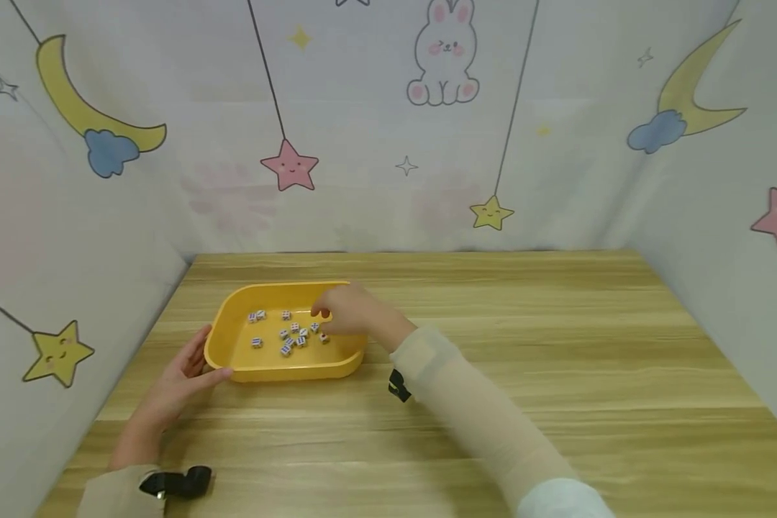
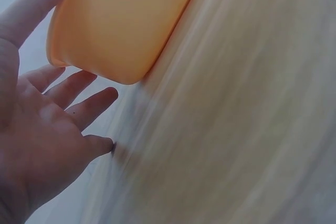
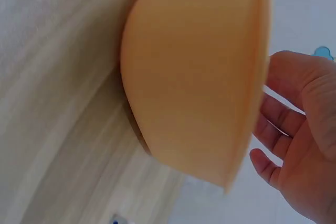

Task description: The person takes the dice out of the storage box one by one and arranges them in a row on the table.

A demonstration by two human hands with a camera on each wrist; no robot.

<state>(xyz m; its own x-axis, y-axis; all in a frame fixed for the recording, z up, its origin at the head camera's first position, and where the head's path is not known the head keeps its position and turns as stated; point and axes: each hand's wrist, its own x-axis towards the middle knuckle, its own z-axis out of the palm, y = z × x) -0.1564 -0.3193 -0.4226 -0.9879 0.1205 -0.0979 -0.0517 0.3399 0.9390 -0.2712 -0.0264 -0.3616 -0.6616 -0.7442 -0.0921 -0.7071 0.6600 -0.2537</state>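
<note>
A yellow tray (image 1: 278,373) with rounded corners stands on the wooden table, several small white dice (image 1: 294,328) with coloured pips scattered over its floor. My left hand (image 1: 184,378) is at the tray's left end, thumb by the near corner and fingers along the side. In the left wrist view those fingers look spread and nearly straight against the orange-looking wall. Over the right part of the tray, my right hand (image 1: 352,311) reaches in with bent fingers above the dice. The tray wall hides its fingertips in the right wrist view, so whether it pinches a die is unclear.
White curtains (image 1: 362,216) with moons, stars and a rabbit surround the wooden table (image 1: 524,345) at the back and sides. A small white object (image 3: 118,219) with a blue mark appears at the right wrist view's bottom edge, beyond the tray wall.
</note>
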